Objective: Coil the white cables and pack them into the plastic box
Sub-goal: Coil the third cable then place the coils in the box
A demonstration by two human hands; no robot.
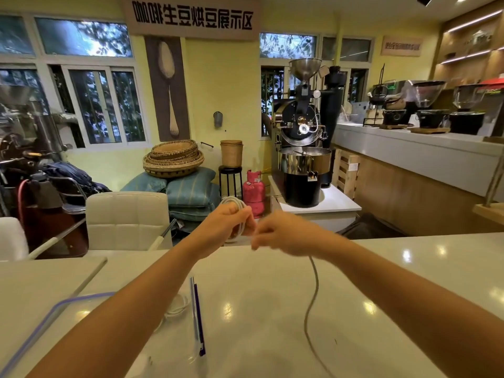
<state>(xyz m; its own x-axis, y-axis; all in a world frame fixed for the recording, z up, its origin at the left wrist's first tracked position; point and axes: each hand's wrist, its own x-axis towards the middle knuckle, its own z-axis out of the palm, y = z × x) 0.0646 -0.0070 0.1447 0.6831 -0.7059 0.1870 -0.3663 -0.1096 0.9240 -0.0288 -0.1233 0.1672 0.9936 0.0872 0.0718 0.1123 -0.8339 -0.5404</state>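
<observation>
My left hand [227,221] is raised above the white table [272,296] and grips a coiled loop of white cable [236,203]. Close beside it, my right hand [281,231] pinches the same cable. The free end of the cable [313,296] hangs from under my right hand and trails across the table toward the near edge. The clear plastic box [197,317] with a purple rim sits at the lower left, partly hidden under my left forearm. Another coiled white cable [178,306] lies inside it.
A white padded chair [126,219] stands behind the table's far edge, with a second chair [11,238] at the far left. A pink gas cylinder [253,192] and a coffee roaster [302,148] stand beyond. A counter [409,148] runs along the right.
</observation>
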